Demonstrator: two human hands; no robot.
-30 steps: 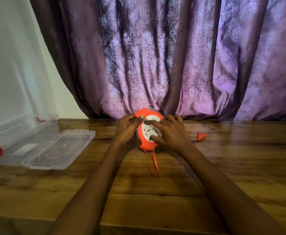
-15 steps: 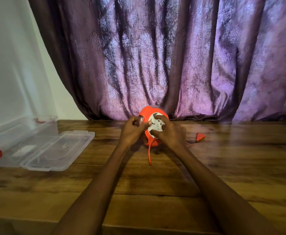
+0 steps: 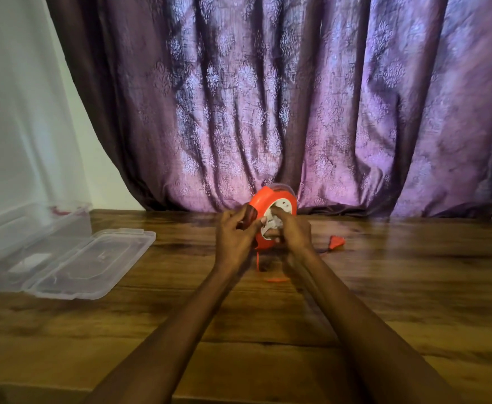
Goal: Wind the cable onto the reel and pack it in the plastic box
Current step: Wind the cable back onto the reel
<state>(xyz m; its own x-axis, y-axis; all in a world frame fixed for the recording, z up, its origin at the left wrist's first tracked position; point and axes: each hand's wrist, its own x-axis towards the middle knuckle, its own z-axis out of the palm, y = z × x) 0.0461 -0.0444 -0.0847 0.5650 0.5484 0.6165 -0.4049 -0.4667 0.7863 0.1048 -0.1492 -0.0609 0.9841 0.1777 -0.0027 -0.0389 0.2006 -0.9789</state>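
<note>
Straight ahead in the head view, an orange reel (image 3: 263, 199) with a white hub face stands on edge near the middle of the wooden bench (image 3: 384, 287), held up between both hands at about 12 o'clock from the wearer. The left hand (image 3: 234, 237) grips the reel's left rim, fingers curled round the edge. The right hand (image 3: 292, 231) lies over the white face with its fingers curled onto it, gripping the hub; motion blur hides the finer detail. A strand of orange cable (image 3: 257, 258) hangs from the reel's underside down to the bench, and a short orange stretch lies just beyond it at 6 o'clock from the reel. An orange plug (image 3: 336, 243) rests on the bench at 3 o'clock from the reel, near but apart from the right hand. The clear plastic box (image 3: 29, 225) sits at the far left, at 9 o'clock, open, with its clear lid (image 3: 93, 263) lying flat beside it. A purple patterned curtain (image 3: 297, 97) hangs behind the bench.
</note>
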